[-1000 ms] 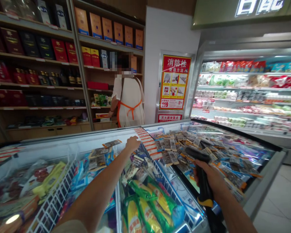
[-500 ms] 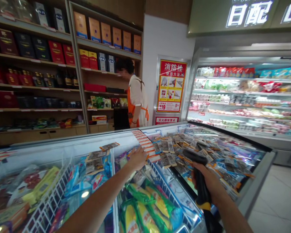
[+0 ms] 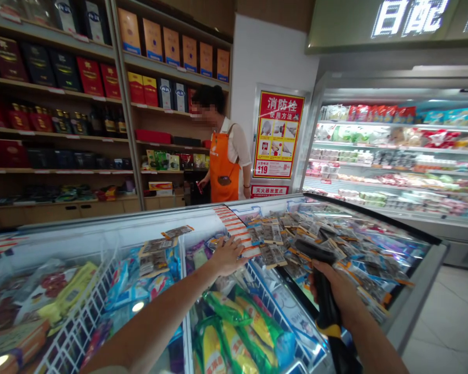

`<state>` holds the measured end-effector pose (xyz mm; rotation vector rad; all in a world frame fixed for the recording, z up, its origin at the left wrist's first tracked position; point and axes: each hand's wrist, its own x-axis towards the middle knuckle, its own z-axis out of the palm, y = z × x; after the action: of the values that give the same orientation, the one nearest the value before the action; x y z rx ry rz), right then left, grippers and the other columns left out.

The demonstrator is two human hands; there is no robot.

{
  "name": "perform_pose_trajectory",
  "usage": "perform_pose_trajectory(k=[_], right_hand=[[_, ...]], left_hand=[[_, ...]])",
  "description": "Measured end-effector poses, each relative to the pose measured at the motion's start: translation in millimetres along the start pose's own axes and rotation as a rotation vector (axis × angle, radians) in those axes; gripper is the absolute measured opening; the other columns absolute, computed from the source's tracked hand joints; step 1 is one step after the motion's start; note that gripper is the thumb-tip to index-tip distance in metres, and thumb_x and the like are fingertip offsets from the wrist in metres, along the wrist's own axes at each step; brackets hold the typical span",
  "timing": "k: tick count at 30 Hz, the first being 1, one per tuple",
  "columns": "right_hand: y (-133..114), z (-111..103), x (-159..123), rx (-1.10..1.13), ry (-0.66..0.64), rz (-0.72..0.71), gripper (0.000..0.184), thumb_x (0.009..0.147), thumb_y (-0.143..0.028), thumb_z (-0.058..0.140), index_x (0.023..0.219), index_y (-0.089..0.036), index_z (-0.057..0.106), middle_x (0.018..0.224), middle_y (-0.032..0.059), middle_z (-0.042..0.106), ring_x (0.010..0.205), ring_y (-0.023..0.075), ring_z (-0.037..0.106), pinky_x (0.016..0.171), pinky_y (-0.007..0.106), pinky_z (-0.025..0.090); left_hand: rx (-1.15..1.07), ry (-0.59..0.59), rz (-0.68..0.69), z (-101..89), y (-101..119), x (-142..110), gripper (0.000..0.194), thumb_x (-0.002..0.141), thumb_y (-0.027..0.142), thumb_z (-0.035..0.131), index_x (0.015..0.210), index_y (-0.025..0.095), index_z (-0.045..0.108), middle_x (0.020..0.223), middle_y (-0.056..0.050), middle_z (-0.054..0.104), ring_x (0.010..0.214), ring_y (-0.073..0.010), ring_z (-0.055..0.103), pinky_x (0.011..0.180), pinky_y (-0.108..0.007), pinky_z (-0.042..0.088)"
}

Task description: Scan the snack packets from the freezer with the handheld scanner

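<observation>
My left hand (image 3: 228, 256) reaches over a white wire basket in the chest freezer, palm down, fingers spread beside the red-and-white striped strip (image 3: 234, 223). I see nothing in its grasp. Below it lie green-and-yellow corn packs (image 3: 234, 324) in the basket. My right hand (image 3: 337, 291) is wrapped round the handle of a black barcode scanner (image 3: 323, 278) with a yellow band. The scanner's head hangs above many small grey-and-orange packets (image 3: 273, 234) spread over the glass lid on the right.
Left of the basket are blue bags (image 3: 120, 283) and a white wire divider (image 3: 78, 317). Behind the freezer stands a person in an orange apron (image 3: 223, 169), before shelves of boxes (image 3: 171, 47). A lit refrigerated display (image 3: 393, 156) stands at the back right.
My left hand has shifted slightly right, towards the striped strip. The scanner stays in my right hand. The person behind the freezer has turned, showing the front of the apron.
</observation>
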<state>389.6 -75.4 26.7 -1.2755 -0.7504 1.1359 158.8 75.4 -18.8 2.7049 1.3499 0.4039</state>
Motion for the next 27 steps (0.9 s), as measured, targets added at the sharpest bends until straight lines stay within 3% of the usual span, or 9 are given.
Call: perform_pose_trajectory(k=[2,5,8,12,16,19,22,27], right_hand=[[0,1,0,0.002,0.0,0.0,0.022,0.068,-0.037,0.061,0.066,-0.016,0.055,0.044,-0.0013,0.056,0.033,0.0104,0.047,0.031,0.021,0.036],[0,1,0,-0.001,0.002,0.008,0.022,0.067,-0.036,0.061,0.069,-0.016,0.055,0.045,-0.0012,0.056,0.033,0.0107,0.048,0.031,0.021,0.037],[1,2,1,-0.004,0.003,0.0,0.022,0.067,-0.036,0.061,0.07,-0.015,0.055,0.045,-0.0015,0.056,0.033,0.0106,0.047,0.031,0.021,0.037],[3,9,2,-0.008,-0.02,0.014,0.024,0.066,-0.039,0.061,0.071,-0.016,0.055,0.045,-0.0023,0.056,0.032,0.0108,0.047,0.029,0.022,0.036],[3,19,4,0.027,-0.048,0.043,0.026,0.066,-0.041,0.06,0.074,-0.018,0.052,0.045,-0.0032,0.055,0.03,0.0109,0.046,0.027,0.021,0.034],[3,28,7,0.047,-0.083,0.059,0.026,0.067,-0.042,0.059,0.073,-0.018,0.051,0.044,-0.0034,0.055,0.029,0.0105,0.045,0.026,0.02,0.033],[7,39,9,0.054,-0.133,0.065,0.026,0.067,-0.042,0.058,0.072,-0.017,0.051,0.044,-0.0031,0.055,0.029,0.0102,0.046,0.025,0.02,0.034],[21,60,8,0.02,-0.198,0.084,0.027,0.067,-0.041,0.059,0.07,-0.015,0.053,0.044,-0.0029,0.054,0.029,0.0091,0.045,0.027,0.019,0.035]], left_hand=[[-0.016,0.045,-0.042,-4.3,-1,-1,0.047,0.084,0.048,0.026,0.122,0.029,0.044,0.136,-0.005,0.036,0.129,-0.0244,0.021,0.102,-0.048,0.008],[-0.008,0.213,-0.386,-12.2,-8,-7,0.048,0.083,0.045,0.028,0.124,0.023,0.04,0.131,-0.012,0.041,0.123,-0.0278,0.03,0.097,-0.051,0.018],[0.047,0.233,-0.649,-14.0,-14,-14,0.055,0.075,0.051,0.041,0.114,0.014,0.047,0.113,-0.019,0.053,0.11,-0.0335,0.043,0.088,-0.05,0.03],[-0.032,0.215,-0.574,-4.8,-12,-5,0.042,0.07,0.036,0.052,0.106,0.015,0.05,0.105,-0.015,0.058,0.103,-0.0289,0.05,0.084,-0.04,0.036],[-0.477,0.332,-0.587,7.1,-7,28,0.037,0.065,0.014,0.053,0.102,0.012,0.052,0.097,-0.013,0.063,0.091,-0.0239,0.058,0.076,-0.033,0.042],[-1.037,0.474,-0.578,16.1,-7,51,0.028,0.065,0.017,0.055,0.092,0.012,0.058,0.085,-0.009,0.066,0.08,-0.0209,0.061,0.07,-0.031,0.046],[-1.496,0.525,-0.419,22.7,-12,61,0.023,0.064,0.026,0.058,0.084,0.015,0.061,0.077,-0.005,0.067,0.071,-0.0176,0.062,0.068,-0.03,0.048],[-1.708,0.703,-0.388,19.9,-26,59,0.037,0.06,0.032,0.064,0.092,0.015,0.059,0.084,-0.005,0.067,0.077,-0.0169,0.062,0.071,-0.03,0.049]])
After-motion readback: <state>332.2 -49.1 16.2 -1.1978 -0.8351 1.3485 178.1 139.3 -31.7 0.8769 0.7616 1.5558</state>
